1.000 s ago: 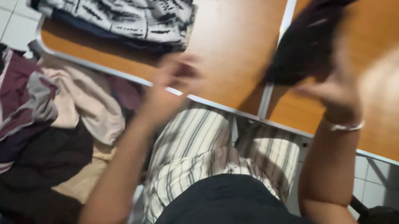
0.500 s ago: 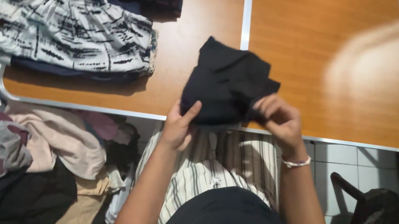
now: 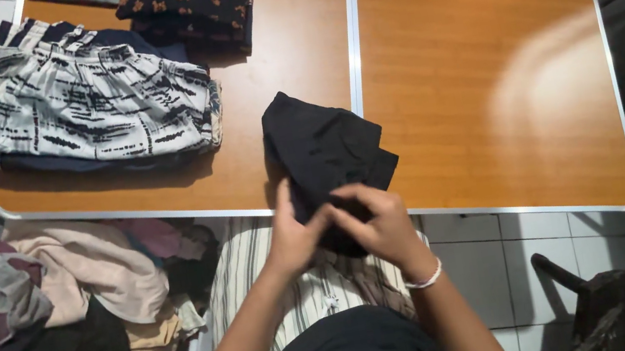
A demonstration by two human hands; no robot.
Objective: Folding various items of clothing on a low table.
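While one black garment (image 3: 325, 152) lies at the desk's (image 3: 481, 71) near edge, left hand (image 3: 293, 238) and right hand (image 3: 376, 224) both pinch it.

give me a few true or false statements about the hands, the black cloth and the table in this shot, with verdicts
1. Both hands, the left hand and the right hand, grip the black cloth. True.
2. The black cloth hangs in the air, clear of the table. False: most of it lies on the table, with its near end over the edge in the hands.
3. A black-and-white patterned garment lies folded at the table's left end. True.
4. The loose pile of clothes sits on the table. False: it lies off the table, lower left, beside the person.
5. The right wrist wears a white bracelet. True.
6. The table top is glass. False: it is orange-brown wood grain with a metal rim.
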